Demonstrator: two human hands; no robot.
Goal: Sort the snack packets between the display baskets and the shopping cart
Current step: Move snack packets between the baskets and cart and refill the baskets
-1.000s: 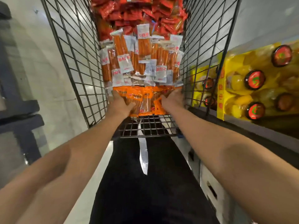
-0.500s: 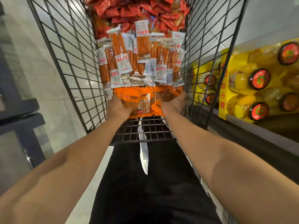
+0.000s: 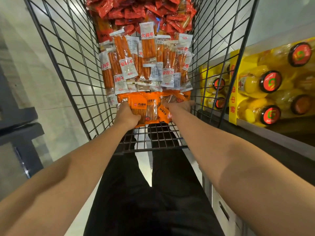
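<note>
At centre frame, inside a black wire shopping cart [image 3: 71, 68], the left hand [image 3: 127, 116] and right hand [image 3: 180, 106] grip a bundle of orange snack packets [image 3: 148, 106] from either side. Above lie clear packets of spicy sticks [image 3: 146, 62] (red-lettered labels), then red packets [image 3: 143, 11]. Yellow bottled-drink packs [image 3: 265, 86] sit at right.

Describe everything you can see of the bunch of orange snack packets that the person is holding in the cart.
The orange snack packets are glossy plastic wrappers with clear windows that show reddish sticks inside; at least one bears white lettering. They lie bunched, overlapping and tilted, at the near end of the wire shopping cart, just before the clear-and-white packets. The left hand grips the bunch from the left, and the right hand holds it from the right. How many there are cannot be told.
</note>
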